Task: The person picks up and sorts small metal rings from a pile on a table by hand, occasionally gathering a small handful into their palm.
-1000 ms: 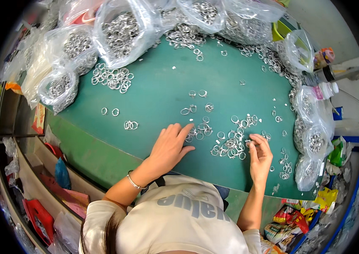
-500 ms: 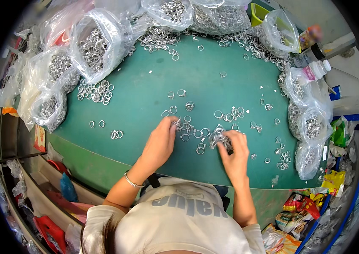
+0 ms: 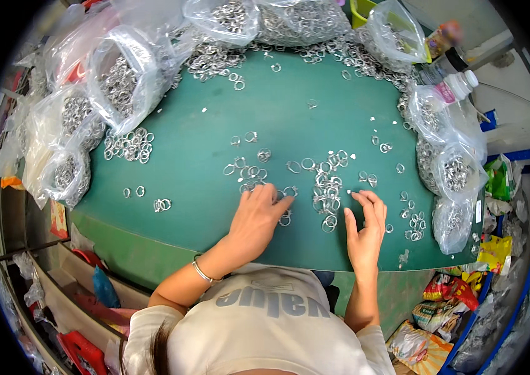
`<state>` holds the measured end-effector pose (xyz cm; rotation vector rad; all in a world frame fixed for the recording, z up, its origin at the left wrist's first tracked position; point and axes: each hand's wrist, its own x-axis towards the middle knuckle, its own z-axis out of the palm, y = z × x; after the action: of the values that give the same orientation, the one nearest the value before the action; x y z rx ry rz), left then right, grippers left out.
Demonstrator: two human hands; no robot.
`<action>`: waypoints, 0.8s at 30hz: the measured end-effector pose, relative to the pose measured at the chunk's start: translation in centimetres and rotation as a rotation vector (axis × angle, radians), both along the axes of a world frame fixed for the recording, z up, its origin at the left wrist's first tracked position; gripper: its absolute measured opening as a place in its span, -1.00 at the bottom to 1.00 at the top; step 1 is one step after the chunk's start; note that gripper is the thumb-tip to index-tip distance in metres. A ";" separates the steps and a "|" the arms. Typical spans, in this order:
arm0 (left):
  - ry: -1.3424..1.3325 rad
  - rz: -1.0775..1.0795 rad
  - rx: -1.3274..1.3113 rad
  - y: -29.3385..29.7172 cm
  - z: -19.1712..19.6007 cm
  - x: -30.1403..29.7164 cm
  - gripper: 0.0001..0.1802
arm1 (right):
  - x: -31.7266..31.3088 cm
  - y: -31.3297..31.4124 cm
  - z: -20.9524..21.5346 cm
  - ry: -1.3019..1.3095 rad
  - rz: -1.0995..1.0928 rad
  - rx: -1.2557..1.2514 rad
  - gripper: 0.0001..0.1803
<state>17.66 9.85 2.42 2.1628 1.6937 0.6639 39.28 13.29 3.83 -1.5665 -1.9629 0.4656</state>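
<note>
My left hand [image 3: 253, 220] lies palm down on the green table [image 3: 202, 150], its bent fingers apart over a few silver rings [image 3: 253, 172]. More rings peep out around its fingertips, and what lies under the palm is hidden. To its right, a loose heap of silver rings [image 3: 326, 190] runs toward me on the table. My right hand [image 3: 366, 228] is just right of that heap, thumb and fingers apart, with no ring seen in it. A tiny white scrap [image 3: 348, 192] lies by its fingertips.
Clear plastic bags [image 3: 121, 81] full of rings line the left, far and right edges. A ring pile [image 3: 128, 145] sits at the left, a small cluster [image 3: 415, 226] at the right. A capped bottle [image 3: 458, 86] stands far right. Snack packets [image 3: 449, 290] lie below the right edge.
The bunch of rings held in my right hand now lies spread on the table, and that hand has opened and moved right. My left hand has shifted right over the rings. The view has shifted slightly.
</note>
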 end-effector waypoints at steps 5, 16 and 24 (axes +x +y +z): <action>-0.131 0.032 0.041 0.1 -1.0 -0.3 -0.79 | 1.2 -1.4 0.0 -0.019 -0.005 -0.017 -0.58; -0.250 0.150 -0.025 0.8 0.1 -1.7 -0.86 | 2.7 2.8 -0.6 -0.093 -0.039 0.066 -0.55; -0.190 0.307 0.033 1.2 0.6 -2.0 -0.81 | 1.5 3.0 -0.5 0.045 0.339 -0.174 -0.49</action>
<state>15.63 11.00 3.07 1.8080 1.9368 0.9505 40.77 16.31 3.31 -1.3088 -2.2103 0.8210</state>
